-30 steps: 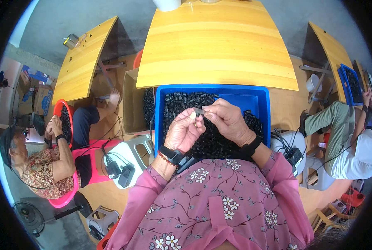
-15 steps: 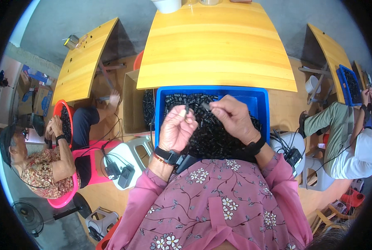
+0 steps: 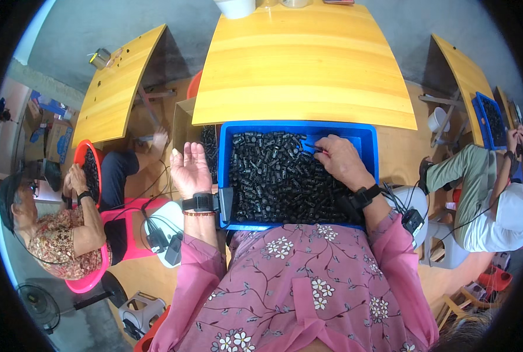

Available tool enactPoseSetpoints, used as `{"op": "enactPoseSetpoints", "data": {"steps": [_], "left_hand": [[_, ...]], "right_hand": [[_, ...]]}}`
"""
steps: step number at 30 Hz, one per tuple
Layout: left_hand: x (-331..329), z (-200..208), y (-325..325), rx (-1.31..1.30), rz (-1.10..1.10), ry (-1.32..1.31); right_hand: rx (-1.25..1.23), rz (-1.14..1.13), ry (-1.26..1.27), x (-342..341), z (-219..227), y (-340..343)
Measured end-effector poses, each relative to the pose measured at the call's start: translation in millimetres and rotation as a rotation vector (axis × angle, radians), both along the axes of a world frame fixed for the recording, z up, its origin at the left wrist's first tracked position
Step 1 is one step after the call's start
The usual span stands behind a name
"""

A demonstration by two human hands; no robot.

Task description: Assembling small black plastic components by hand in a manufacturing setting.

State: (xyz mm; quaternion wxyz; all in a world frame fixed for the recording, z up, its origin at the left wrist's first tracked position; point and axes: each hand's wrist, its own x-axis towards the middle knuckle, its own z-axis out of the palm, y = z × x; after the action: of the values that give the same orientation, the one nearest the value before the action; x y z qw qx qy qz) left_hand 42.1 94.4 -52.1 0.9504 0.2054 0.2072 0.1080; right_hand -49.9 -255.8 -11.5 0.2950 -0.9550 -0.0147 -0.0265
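Note:
A blue plastic tray (image 3: 299, 126) rests in front of my body, with many small black cylindrical plastic parts (image 3: 273, 182) heaped in it. My right hand (image 3: 345, 163) is over the tray's right side, thumb and forefinger pinched on a small thin dark piece (image 3: 316, 148); its exact kind is too small to make out. Off the tray's left edge, my left hand (image 3: 191, 170) is palm up with its fingers stretched out, and nothing shows in it. It hovers by a cardboard box (image 3: 182, 132) that holds more black parts.
A yellow wooden table (image 3: 302, 64) stands just beyond the tray, with a white container (image 3: 236, 7) at its far edge. Two people work at either side, with a red basin (image 3: 99, 170) and another blue tray (image 3: 491, 120). Cables (image 3: 153, 220) hang over a white stool (image 3: 170, 214).
My hands have parted: the left swung out leftward from over the tray to beside the box and its fingers spread. The right moved slightly right, still pinching.

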Motion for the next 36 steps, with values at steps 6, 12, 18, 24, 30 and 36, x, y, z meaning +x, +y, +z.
{"op": "enactPoseSetpoints", "data": {"steps": [6,12,18,24,30,36], "left_hand": [[-16.5,29.8,-29.2,0.183,-0.193,-0.185],[-48.8,69.4,-75.0,0.274,-0.604,-0.331],[-70.5,58.4,-106.2,0.305,-1.041,-0.182],[-74.2,59.2,-117.8,0.346,-1.149,-0.164],[-73.2,48.2,-118.4,0.321,-1.063,-0.181],[-72.1,50.7,-119.8,0.259,-0.969,-0.153]], "right_hand": [[-0.119,0.047,-0.064,-1.7,2.1,6.6],[0.039,-0.031,-0.013,1.0,-1.1,5.0],[0.66,-0.071,0.011,3.2,13.5,11.6],[1.152,-0.002,0.213,-5.1,26.2,23.6],[1.127,0.047,0.115,-7.8,26.1,33.8],[1.015,0.116,-0.016,-7.3,27.4,40.6]]}}
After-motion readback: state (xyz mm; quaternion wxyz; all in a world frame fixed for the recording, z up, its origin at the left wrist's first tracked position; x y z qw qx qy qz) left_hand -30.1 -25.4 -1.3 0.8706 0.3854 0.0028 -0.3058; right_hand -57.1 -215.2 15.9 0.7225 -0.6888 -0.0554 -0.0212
